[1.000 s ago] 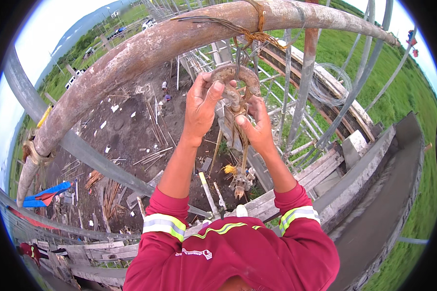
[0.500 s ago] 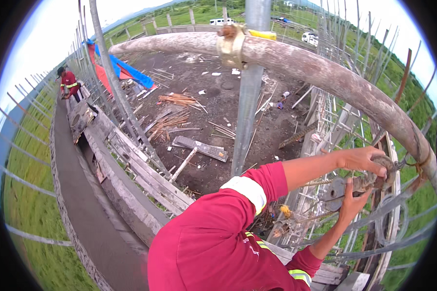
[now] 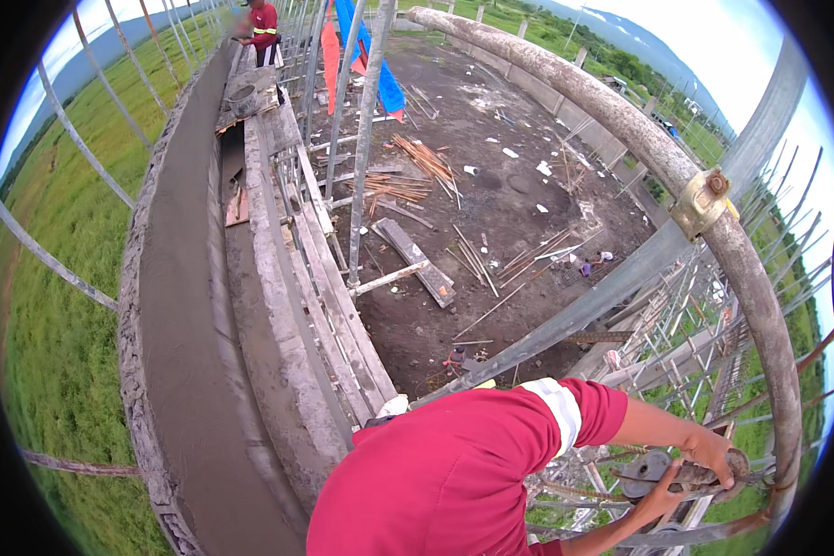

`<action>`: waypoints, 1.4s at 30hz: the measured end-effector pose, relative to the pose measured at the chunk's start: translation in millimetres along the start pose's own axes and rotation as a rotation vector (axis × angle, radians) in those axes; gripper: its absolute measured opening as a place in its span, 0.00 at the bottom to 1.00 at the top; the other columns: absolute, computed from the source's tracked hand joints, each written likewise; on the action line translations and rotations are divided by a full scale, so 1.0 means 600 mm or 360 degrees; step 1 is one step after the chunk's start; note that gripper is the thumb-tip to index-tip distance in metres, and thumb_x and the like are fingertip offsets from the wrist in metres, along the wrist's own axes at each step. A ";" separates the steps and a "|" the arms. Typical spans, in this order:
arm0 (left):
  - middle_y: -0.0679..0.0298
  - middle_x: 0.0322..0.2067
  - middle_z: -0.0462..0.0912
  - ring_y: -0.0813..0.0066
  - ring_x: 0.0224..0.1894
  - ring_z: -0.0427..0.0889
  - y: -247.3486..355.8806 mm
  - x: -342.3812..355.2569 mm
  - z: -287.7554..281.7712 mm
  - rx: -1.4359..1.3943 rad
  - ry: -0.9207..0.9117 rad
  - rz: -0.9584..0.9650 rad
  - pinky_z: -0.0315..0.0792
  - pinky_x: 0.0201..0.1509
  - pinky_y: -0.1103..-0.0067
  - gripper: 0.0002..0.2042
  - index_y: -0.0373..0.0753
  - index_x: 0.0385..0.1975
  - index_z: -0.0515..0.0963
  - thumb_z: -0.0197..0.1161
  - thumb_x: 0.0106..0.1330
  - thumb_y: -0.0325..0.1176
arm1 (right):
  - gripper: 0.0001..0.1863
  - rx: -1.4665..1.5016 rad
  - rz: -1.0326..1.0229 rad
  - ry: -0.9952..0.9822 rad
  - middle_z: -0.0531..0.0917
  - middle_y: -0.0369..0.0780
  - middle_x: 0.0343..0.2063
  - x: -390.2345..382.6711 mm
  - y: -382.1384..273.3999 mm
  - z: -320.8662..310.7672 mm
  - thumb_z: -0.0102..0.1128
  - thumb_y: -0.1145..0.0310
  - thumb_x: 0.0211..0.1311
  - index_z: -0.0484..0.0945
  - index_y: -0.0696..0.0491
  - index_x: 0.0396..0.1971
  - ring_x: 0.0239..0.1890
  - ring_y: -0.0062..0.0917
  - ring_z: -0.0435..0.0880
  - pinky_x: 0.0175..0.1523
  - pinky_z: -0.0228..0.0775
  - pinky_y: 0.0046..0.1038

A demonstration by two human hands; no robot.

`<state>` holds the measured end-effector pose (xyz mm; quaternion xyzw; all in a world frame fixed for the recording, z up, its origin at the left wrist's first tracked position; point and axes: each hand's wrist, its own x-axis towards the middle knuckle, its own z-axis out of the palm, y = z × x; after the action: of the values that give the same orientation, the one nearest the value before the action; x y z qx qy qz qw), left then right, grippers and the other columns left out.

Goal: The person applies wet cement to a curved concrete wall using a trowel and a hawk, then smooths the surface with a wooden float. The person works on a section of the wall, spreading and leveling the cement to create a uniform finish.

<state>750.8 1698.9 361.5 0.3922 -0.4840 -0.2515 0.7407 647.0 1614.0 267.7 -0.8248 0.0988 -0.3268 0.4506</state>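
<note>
My two arms, in red sleeves with reflective bands, reach toward the lower right. There a grey, worn metal pulley block with round wheels sits beside a bent, rusty pipe. My left hand wraps over the block's outer end. Lower down, my right hand grips its middle, with the fingers pointing upward along it. A rope runs off the block to the left. Part of the block is hidden behind my fingers.
A slanting steel post is clamped to the pipe. Along the left runs a wall top with smoothed mortar, beside planks and upright bars. A person in red stands at its far end. Far below lie loose boards on dirt.
The view has swung, so my hands and the pulley block sit lower in the picture and the far person is higher up. Both hands stay on the block.
</note>
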 end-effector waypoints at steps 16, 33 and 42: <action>0.63 0.40 0.88 0.77 0.43 0.82 0.069 -0.080 0.069 0.0795 0.0598 0.0134 0.75 0.51 0.75 0.24 0.33 0.49 0.83 0.74 0.64 0.48 | 0.34 -0.0211 -0.0191 0.0709 0.82 0.56 0.45 -0.020 -0.124 0.044 0.74 0.62 0.56 0.70 0.63 0.58 0.47 0.53 0.83 0.51 0.75 0.45; 0.69 0.35 0.80 0.84 0.39 0.77 0.047 -0.083 0.047 0.0487 0.0745 0.0576 0.75 0.42 0.83 0.27 0.29 0.54 0.75 0.63 0.74 0.52 | 0.23 -0.0220 -0.0847 0.0762 0.85 0.52 0.37 0.023 -0.117 0.018 0.68 0.71 0.54 0.76 0.61 0.49 0.37 0.48 0.86 0.42 0.79 0.42; 0.65 0.35 0.83 0.80 0.39 0.80 0.123 -0.089 0.022 0.0417 0.0796 0.0995 0.76 0.44 0.80 0.25 0.32 0.46 0.78 0.62 0.74 0.54 | 0.21 -0.0251 -0.1213 0.0597 0.85 0.49 0.35 0.062 -0.191 0.027 0.67 0.69 0.53 0.77 0.61 0.46 0.35 0.45 0.87 0.38 0.80 0.40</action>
<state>716.4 1776.2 397.7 0.3663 -0.4130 0.1520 0.8198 670.5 1673.6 371.0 -0.7605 -0.1081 -0.6056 0.2075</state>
